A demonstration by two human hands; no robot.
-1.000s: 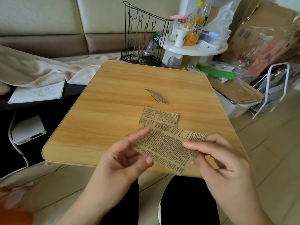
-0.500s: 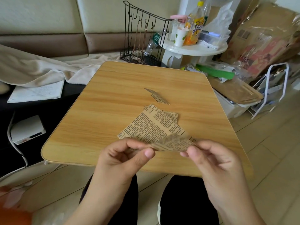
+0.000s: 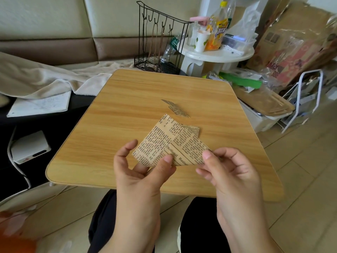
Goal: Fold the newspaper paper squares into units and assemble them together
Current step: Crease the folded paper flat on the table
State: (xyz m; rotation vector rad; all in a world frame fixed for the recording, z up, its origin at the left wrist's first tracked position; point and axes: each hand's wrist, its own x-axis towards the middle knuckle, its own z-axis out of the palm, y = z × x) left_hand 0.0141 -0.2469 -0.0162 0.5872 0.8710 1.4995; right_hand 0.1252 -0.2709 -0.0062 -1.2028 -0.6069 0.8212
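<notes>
Both hands have hold of one newspaper square [image 3: 170, 145], lifted just above the near half of the table: the left hand [image 3: 140, 172] pinches its lower corner between thumb and the fingers curled beneath, while the right hand [image 3: 228, 172] nips the right-hand corner between thumb and forefinger, its other fingers loosely bent. From where I stand, the wooden table [image 3: 109, 128] is the biggest thing in play, with a pale blanket [image 3: 45, 79] heaped on the sofa behind it and a black wire rack [image 3: 156, 39] past the far edge. The held square sits point-up, like a diamond, and seems barely folded yet, so I judge the task to be at an early stage. Peeking out from under its far right edge is another paper piece [image 3: 196, 129], flat on the wood, and further back lies a small folded unit [image 3: 176, 109], well apart from the hands. The risk now looks plain enough: with only two corners pinched and the sheet unsupported in the air, a crease could run crooked if the corners are not matched, and thin newsprint may tear if tugged between the hands.
</notes>
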